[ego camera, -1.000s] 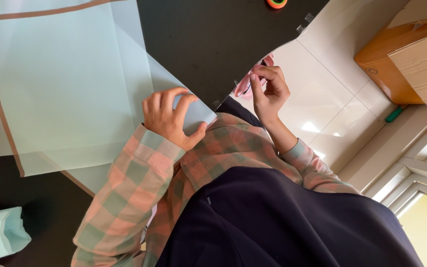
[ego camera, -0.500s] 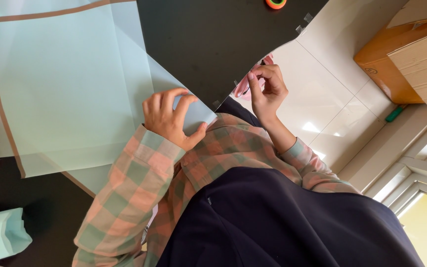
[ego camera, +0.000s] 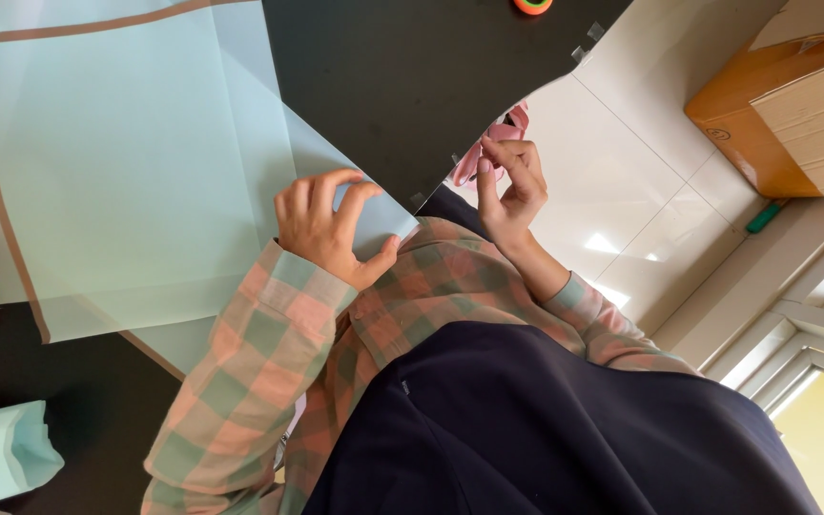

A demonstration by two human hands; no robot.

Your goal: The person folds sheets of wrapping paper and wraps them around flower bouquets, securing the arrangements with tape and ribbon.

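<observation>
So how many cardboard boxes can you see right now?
1: the cardboard box sits on the tiled floor at upper right, partly cut off by the frame; others may lie out of view.

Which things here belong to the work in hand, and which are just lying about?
In hand: pale blue sheet, pressed down by the left hand; right hand, fingertips pinched together at the edge of the black table.
Lying about: tape roll, cardboard box, green pen, folded blue paper, pink item.

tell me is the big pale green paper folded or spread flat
Mostly spread flat: the paper lies open on the black table, showing crease lines. The left hand presses its corner.
</observation>
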